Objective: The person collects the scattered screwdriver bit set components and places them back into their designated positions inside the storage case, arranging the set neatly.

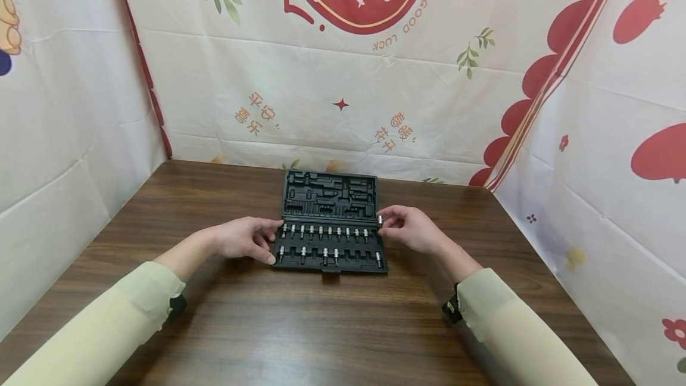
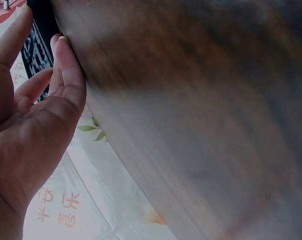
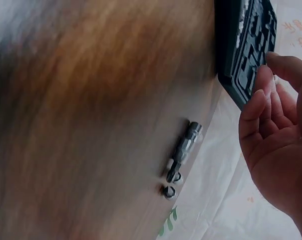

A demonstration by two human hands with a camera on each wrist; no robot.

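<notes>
A black plastic case (image 1: pixel 354 260) lies open on the table, its lid (image 1: pixel 332 183) leaning back. Silver socket bits (image 1: pixel 339 231) fill much of its back row; several more stand spaced out in the front row. My left hand (image 1: pixel 243 238) rests at the case's left side, index fingertip near the hinge and thumb at the front corner. At the right end of the back row, my right hand (image 1: pixel 409 230) pinches one socket bit (image 1: pixel 380 219) between thumb and fingers. In the right wrist view, that bit is mostly hidden by the fingers.
Loose bits (image 3: pixel 186 145) lie on the wooden table (image 1: pixel 300 326) near my right hand, seen in the right wrist view. A printed cloth (image 1: pixel 321 76) hangs behind the table and along both sides.
</notes>
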